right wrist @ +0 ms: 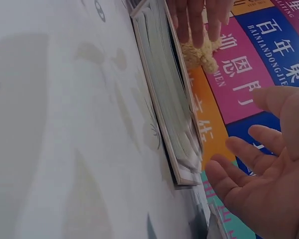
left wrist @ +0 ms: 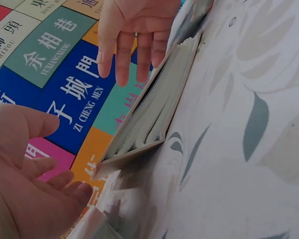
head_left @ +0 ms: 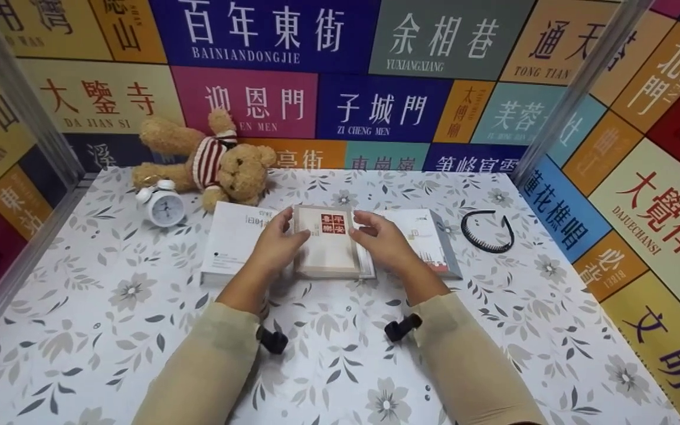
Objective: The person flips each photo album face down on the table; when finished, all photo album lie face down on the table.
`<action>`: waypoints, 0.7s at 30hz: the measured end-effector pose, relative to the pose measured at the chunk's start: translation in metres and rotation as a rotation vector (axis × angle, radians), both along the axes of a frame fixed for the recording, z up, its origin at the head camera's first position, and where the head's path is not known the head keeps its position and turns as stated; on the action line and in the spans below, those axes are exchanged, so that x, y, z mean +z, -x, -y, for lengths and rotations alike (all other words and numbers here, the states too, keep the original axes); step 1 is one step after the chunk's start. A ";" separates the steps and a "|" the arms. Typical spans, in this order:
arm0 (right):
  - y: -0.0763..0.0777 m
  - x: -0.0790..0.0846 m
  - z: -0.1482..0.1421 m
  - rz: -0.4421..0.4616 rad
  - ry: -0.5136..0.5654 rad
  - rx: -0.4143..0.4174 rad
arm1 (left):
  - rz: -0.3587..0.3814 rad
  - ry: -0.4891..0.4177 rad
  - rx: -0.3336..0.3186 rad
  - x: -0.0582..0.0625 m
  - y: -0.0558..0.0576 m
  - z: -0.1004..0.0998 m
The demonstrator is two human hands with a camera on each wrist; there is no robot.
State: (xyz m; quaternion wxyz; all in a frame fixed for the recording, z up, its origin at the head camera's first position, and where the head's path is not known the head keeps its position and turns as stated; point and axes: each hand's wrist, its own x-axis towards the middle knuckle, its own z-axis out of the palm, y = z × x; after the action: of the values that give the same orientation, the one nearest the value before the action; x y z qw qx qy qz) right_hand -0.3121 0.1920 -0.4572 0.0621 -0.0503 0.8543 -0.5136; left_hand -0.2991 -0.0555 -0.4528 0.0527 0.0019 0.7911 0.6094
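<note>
A small cream book (head_left: pixel 323 251) with a red square of characters on its cover lies at the middle of the table. My left hand (head_left: pixel 275 245) is at its left side and my right hand (head_left: pixel 384 241) at its right, both with fingers loosely bent. In the left wrist view, the left hand (left wrist: pixel 37 169) shows a gap between thumb and fingers, with nothing held. The right hand (right wrist: pixel 266 164) looks relaxed too, beside the book's page edges (right wrist: pixel 167 84). A white book (head_left: pixel 228 251) lies under the left hand's side, another white book (head_left: pixel 425 236) by the right hand.
A teddy bear (head_left: pixel 239 171) in a striped top lies at the back left, near a white alarm clock (head_left: pixel 164 206). On the right is a black headband (head_left: pixel 465 227). Colourful walls with printed characters (head_left: pixel 381 109) border the flower-patterned table (head_left: pixel 328 366).
</note>
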 end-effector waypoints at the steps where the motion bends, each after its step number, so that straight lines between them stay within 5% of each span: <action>1: -0.001 -0.001 0.000 0.021 -0.003 0.009 | 0.023 0.004 -0.013 -0.001 0.000 -0.001; 13: -0.010 -0.001 0.004 0.116 -0.103 0.145 | 0.102 0.188 -0.055 -0.008 -0.004 -0.005; 21: -0.012 -0.001 0.014 0.157 -0.018 0.149 | 0.175 0.117 0.001 0.001 -0.002 -0.005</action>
State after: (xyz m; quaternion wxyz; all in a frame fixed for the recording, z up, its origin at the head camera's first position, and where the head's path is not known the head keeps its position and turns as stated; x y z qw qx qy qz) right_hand -0.2999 0.1783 -0.4585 0.1675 -0.0727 0.8451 -0.5024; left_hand -0.2968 -0.0500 -0.4521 0.1214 -0.0550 0.8176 0.5601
